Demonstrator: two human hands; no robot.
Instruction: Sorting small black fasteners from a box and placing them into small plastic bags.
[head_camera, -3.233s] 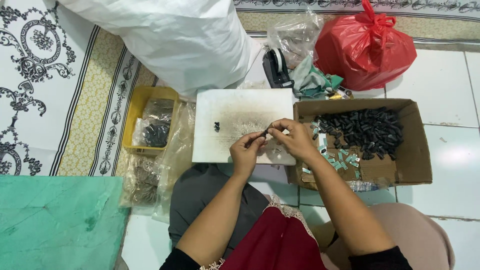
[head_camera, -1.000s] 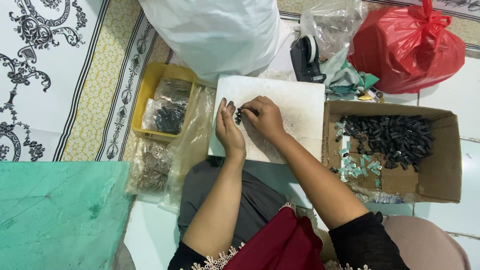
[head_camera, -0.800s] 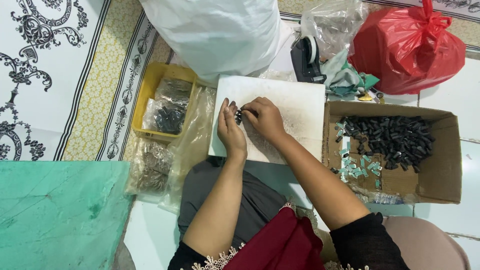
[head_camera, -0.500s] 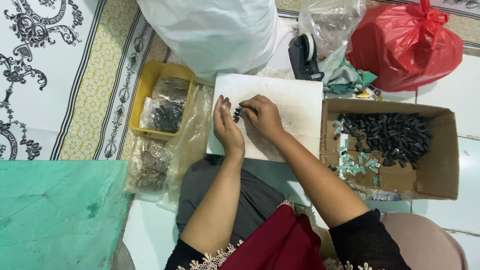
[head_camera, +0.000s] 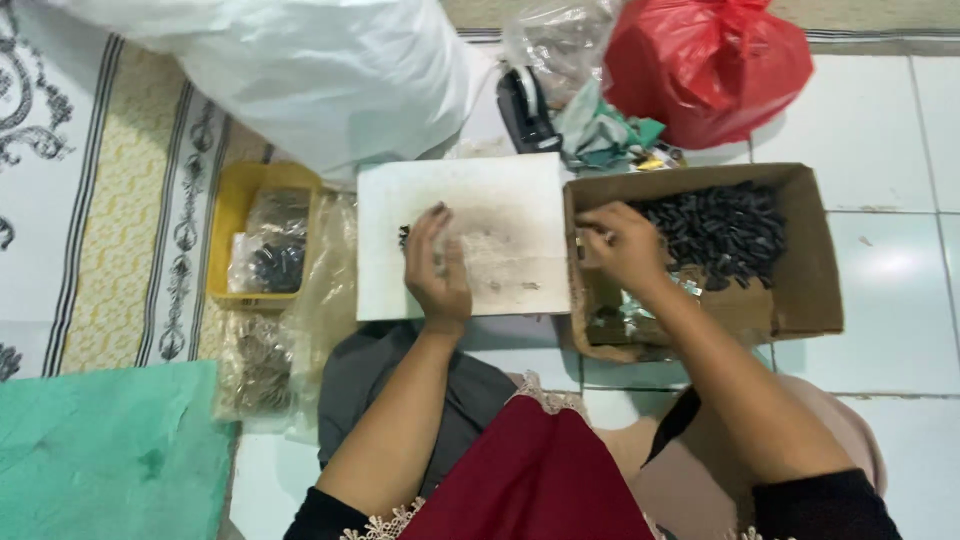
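Your left hand (head_camera: 438, 270) lies flat on the white board (head_camera: 500, 190), fingers pointing to its far edge, grip loose and holding nothing. A few small dark pieces (head_camera: 404, 236) sit by the board's left edge, just beside your fingertips; too small to tell which way they point. Your right hand (head_camera: 622, 243) is curled over the left wall of the cardboard box (head_camera: 800, 300), next to the dark pieces pile (head_camera: 715, 232). I cannot tell if it holds one.

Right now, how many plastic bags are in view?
5, maybe more hidden. A big white bag at top left, a clear bag at top, a red bag at top right, one clear bag in the yellow tray, and one below it.
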